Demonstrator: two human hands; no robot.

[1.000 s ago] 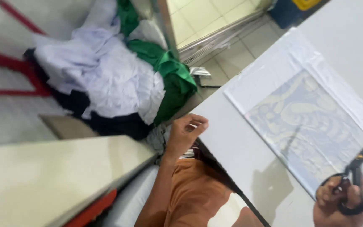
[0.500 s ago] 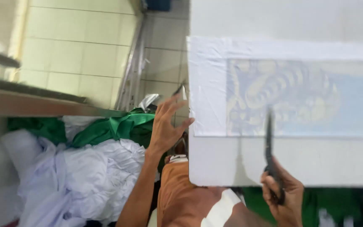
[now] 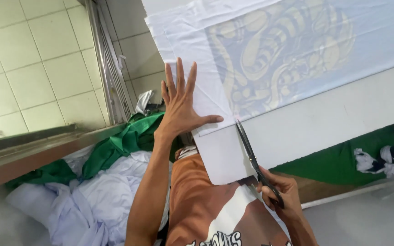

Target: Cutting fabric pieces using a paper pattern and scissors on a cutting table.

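Observation:
A white sheet [image 3: 215,27] printed with a pale blue and yellow striped design [image 3: 283,50] lies on a white table [image 3: 343,118]. My left hand [image 3: 181,102] rests flat with spread fingers on the sheet's near left corner. My right hand [image 3: 281,191] grips black scissors [image 3: 251,157] by the handles. The blades point up at the sheet's near edge, just right of my left thumb, and look almost closed.
A heap of white and green cloth [image 3: 96,187] lies at the left, below a metal ledge [image 3: 33,150]. Tiled floor [image 3: 28,59] and a metal rail [image 3: 108,68] fill the upper left. Green cloth [image 3: 338,164] with white scraps [image 3: 379,161] lies under the table at right.
The view has swung and closed in on the table. My left hand moved from the table's edge onto the sheet's corner, and the scissors swung over to the sheet's near edge.

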